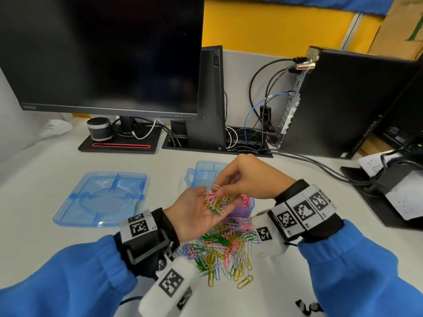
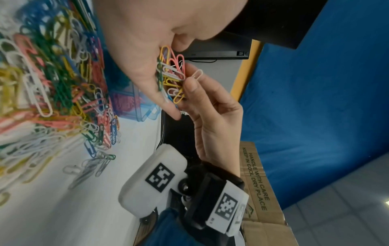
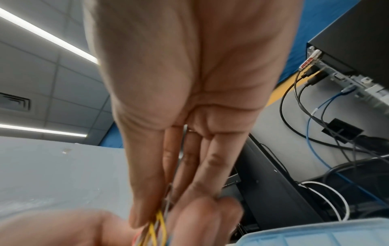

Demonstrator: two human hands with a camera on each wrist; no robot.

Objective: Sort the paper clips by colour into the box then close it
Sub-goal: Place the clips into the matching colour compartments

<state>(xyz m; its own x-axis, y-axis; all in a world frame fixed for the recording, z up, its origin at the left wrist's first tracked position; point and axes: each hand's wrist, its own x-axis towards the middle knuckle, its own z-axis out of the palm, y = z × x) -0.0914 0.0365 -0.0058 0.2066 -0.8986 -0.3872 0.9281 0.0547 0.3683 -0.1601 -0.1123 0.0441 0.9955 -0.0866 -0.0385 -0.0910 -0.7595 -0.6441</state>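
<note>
My left hand (image 1: 194, 209) is held palm up above the table, and a mixed bunch of paper clips (image 1: 215, 202) lies on its palm and fingers. My right hand (image 1: 220, 191) reaches down onto that bunch and pinches a white paper clip (image 1: 216, 186) between its fingertips. The left wrist view shows the same white paper clip (image 2: 196, 75) at the right hand (image 2: 189, 81), beside the bunch of clips (image 2: 171, 74). The open blue box (image 1: 201, 167) stands just behind both hands, with pink clips (image 1: 246, 201) in one compartment. A big pile of coloured clips (image 1: 224, 250) lies on the table below my wrists.
The blue lid (image 1: 100, 197) lies flat to the left of the box. A monitor (image 1: 103, 53), a small speaker (image 1: 99, 131), a computer tower (image 1: 343, 104) and its cables (image 1: 309, 161) stand along the back. A printer (image 1: 400, 186) is at the right edge.
</note>
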